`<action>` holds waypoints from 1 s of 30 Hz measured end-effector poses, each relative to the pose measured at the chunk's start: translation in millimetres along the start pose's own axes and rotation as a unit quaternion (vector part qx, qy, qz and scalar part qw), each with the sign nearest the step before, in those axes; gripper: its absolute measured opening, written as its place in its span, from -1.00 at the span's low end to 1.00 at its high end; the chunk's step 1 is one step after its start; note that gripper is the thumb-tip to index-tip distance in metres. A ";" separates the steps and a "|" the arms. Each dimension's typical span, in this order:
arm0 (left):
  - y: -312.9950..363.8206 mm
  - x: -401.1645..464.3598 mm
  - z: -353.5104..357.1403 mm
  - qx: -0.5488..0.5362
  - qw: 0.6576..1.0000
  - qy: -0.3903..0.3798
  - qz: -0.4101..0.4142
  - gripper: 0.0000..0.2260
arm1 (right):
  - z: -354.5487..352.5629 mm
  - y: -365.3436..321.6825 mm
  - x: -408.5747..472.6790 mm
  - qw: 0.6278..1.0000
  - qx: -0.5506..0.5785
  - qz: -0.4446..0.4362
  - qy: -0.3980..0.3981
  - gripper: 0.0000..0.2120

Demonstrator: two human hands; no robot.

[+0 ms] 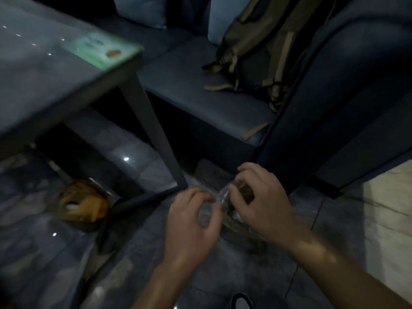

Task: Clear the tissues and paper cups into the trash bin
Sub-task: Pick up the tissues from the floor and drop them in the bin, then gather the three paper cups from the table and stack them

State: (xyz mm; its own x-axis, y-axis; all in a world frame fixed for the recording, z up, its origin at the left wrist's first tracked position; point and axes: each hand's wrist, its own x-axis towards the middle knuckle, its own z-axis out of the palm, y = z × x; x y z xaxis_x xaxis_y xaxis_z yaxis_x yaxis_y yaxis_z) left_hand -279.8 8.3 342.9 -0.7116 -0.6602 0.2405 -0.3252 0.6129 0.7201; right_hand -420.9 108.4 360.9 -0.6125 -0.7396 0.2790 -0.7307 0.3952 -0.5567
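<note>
Pretty blurry here, but I've got both hands low over the floor (256, 275), left hand (191, 221) and right hand (265, 204) each pinching a crinkly clear wrapper (223, 195) between them, fingers clamped on it. The surface (44, 74) corner and its leg (156, 130) sit close on the left, sofa (211, 103) just ahead.

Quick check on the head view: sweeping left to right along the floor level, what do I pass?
Yellowish container on the floor under the table → table leg → left hand → crumpled clear wrapper held between the hands → right hand → pale floor patch at the right edge.
</note>
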 end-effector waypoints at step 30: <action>106.0 -113.0 -514.0 0.081 0.900 0.264 -0.337 -0.65 | -123.8 -455.8 74.0 0.935 0.081 -0.190 -0.289 -0.53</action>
State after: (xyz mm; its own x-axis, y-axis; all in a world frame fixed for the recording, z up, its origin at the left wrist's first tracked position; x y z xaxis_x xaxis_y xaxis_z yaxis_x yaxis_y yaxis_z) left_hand 86.2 -75.3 726.6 0.0619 -0.9939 0.0912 -0.6900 0.0234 0.7234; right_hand -170.5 -59.0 732.1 -0.0187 -0.9992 0.0364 -0.7782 -0.0083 -0.6280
